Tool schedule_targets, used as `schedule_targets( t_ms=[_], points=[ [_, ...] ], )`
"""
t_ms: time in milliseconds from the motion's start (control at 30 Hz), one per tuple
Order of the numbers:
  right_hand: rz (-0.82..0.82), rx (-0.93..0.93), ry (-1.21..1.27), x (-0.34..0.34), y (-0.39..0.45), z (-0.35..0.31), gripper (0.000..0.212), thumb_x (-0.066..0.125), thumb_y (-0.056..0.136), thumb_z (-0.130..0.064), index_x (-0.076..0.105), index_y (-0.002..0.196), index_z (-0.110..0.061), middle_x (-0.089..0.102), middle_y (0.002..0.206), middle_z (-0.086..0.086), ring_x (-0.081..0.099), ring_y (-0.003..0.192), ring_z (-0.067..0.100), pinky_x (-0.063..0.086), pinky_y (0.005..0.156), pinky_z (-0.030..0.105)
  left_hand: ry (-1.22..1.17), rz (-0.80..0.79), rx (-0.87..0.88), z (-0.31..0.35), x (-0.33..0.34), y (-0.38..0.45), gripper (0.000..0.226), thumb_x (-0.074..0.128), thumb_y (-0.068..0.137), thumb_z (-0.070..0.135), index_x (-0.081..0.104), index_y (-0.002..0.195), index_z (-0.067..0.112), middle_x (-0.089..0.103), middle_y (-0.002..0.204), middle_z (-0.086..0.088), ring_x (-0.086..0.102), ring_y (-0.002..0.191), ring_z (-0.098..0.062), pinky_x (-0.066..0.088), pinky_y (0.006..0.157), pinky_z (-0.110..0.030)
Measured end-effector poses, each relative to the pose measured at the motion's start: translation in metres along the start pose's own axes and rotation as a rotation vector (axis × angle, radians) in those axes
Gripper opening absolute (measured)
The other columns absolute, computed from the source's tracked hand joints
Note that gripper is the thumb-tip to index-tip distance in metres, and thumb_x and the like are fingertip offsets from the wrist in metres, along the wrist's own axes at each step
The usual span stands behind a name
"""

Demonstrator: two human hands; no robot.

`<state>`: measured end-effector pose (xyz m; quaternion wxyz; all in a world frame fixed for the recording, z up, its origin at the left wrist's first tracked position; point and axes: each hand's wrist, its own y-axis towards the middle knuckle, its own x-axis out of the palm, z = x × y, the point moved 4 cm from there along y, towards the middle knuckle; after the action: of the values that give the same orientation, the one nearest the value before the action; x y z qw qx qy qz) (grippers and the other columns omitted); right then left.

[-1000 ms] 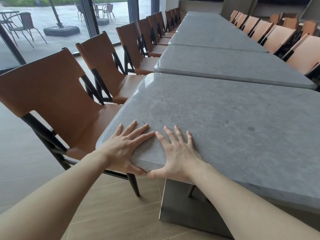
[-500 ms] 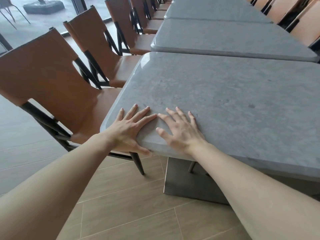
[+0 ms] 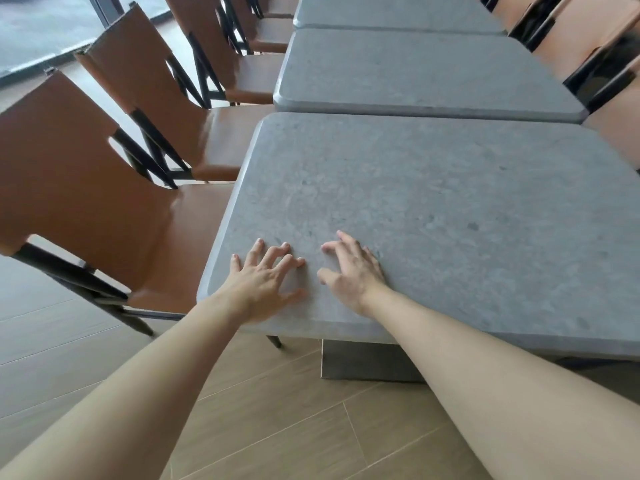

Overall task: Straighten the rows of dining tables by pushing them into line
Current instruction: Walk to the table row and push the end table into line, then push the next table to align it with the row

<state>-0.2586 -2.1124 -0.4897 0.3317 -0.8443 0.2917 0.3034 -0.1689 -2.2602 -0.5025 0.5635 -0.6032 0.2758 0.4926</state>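
Observation:
A grey stone-look dining table [image 3: 433,188] fills the middle of the head view, its near left corner under my hands. My left hand [image 3: 265,280] lies on the top by that corner, fingers spread and slightly arched, fingertips touching the surface. Just to its right, my right hand [image 3: 353,268] rests palm down on the same top, fingers bent a little. Neither hand wraps the edge. Beyond it stands a second grey table [image 3: 415,74], offset slightly to the right, and a third table [image 3: 391,10] behind that.
Brown leather chairs with black frames line the left side, the nearest chair [image 3: 79,202] tucked against the table's left edge. More chairs [image 3: 588,39] stand on the right. The table's dark pedestal base [image 3: 363,362] sits on a wood-plank floor [image 3: 277,427].
Both hands slid from the table's edge up onto its top, thumbs no longer hooked under the rim. The view tilted down and closer.

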Motion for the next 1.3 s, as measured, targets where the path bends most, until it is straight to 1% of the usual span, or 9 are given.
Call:
schedule_targets(
  t_ms=[167,267,367,433,533,633,800,867,1300],
  points=[
    [-0.14,0.028,-0.193,-0.009,-0.01,-0.01,0.079,0.061,0.092,-0.036,0.018,0.158,-0.035,-0.013,0.169,-0.009,0.006,0.157,0.02,-0.004,0.127,0.036,-0.02,0.007,-0.036,0.012,-0.024,0.005,0.062,0.063,0.089,0.06,0.039,0.141,0.036,0.03,0.149,0.004,0.026,0.142,-0.028,0.049,0.095,-0.05],
    [-0.181,0.075,-0.204,-0.008,-0.031,-0.009,0.081,0.061,0.094,-0.028,0.015,0.161,-0.032,-0.011,0.17,-0.005,0.01,0.156,0.025,0.006,0.127,0.038,-0.035,-0.019,-0.117,0.025,-0.04,0.016,0.066,0.081,0.076,0.054,0.049,0.129,0.033,0.044,0.129,0.002,0.05,0.117,-0.024,0.048,0.076,-0.036],
    [-0.315,0.12,-0.085,-0.017,-0.061,0.005,0.081,0.07,0.086,-0.035,0.031,0.156,-0.027,0.005,0.169,-0.006,0.025,0.151,0.027,0.028,0.12,0.044,0.067,-0.022,-0.149,0.044,-0.053,0.015,0.058,0.086,0.077,0.042,0.057,0.124,0.024,0.055,0.119,0.0,0.062,0.103,-0.023,0.046,0.071,-0.033],
    [-0.362,0.163,0.099,-0.038,-0.081,0.021,0.069,0.072,0.087,-0.037,0.044,0.148,-0.024,0.035,0.157,0.002,0.046,0.138,0.024,0.04,0.111,0.039,0.205,0.018,-0.077,0.068,-0.055,0.006,0.039,0.077,0.088,0.028,0.06,0.122,0.021,0.06,0.118,0.0,0.063,0.105,-0.023,0.049,0.077,-0.033],
    [-0.161,0.189,0.32,-0.093,-0.108,0.052,0.038,0.073,0.087,-0.025,0.061,0.123,-0.022,0.064,0.121,0.006,0.067,0.106,0.025,0.052,0.093,0.031,0.255,0.043,0.016,0.113,-0.042,-0.012,0.026,0.063,0.096,0.022,0.061,0.122,0.022,0.06,0.121,0.001,0.06,0.111,-0.021,0.047,0.075,-0.031],
    [0.068,0.194,0.421,-0.157,-0.147,0.086,0.02,0.071,0.087,-0.02,0.063,0.106,-0.024,0.069,0.113,0.006,0.068,0.104,0.025,0.049,0.079,0.029,-0.051,0.14,0.038,0.175,-0.04,-0.029,0.023,0.06,0.097,0.026,0.063,0.12,0.029,0.058,0.131,0.008,0.058,0.115,-0.017,0.047,0.076,-0.031],
    [0.305,0.069,0.628,-0.25,-0.262,0.11,0.022,0.069,0.092,-0.023,0.067,0.114,-0.028,0.068,0.114,-0.011,0.063,0.109,0.006,0.053,0.098,0.033,-0.961,0.454,0.161,0.326,-0.097,-0.094,0.023,0.066,0.094,0.015,0.065,0.111,0.031,0.058,0.126,0.014,0.058,0.119,-0.007,0.048,0.091,-0.028],
    [0.389,-0.002,0.689,-0.282,-0.315,0.123,0.023,0.069,0.093,-0.021,0.068,0.114,-0.03,0.069,0.115,-0.016,0.063,0.108,0.0,0.053,0.099,0.03,-1.151,0.501,0.218,0.38,-0.127,-0.129,0.024,0.065,0.095,0.013,0.065,0.107,0.034,0.063,0.122,0.016,0.059,0.116,0.002,0.049,0.095,-0.027],
    [0.681,-0.16,0.807,-0.428,-0.507,0.236,0.025,0.068,0.094,-0.015,0.071,0.117,-0.025,0.072,0.119,-0.014,0.065,0.113,-0.003,0.053,0.104,0.033,-1.281,0.563,0.512,0.608,-0.203,-0.202,0.021,0.064,0.097,0.008,0.065,0.114,0.021,0.068,0.122,0.016,0.063,0.118,-0.004,0.051,0.091,-0.02]
  ],
)
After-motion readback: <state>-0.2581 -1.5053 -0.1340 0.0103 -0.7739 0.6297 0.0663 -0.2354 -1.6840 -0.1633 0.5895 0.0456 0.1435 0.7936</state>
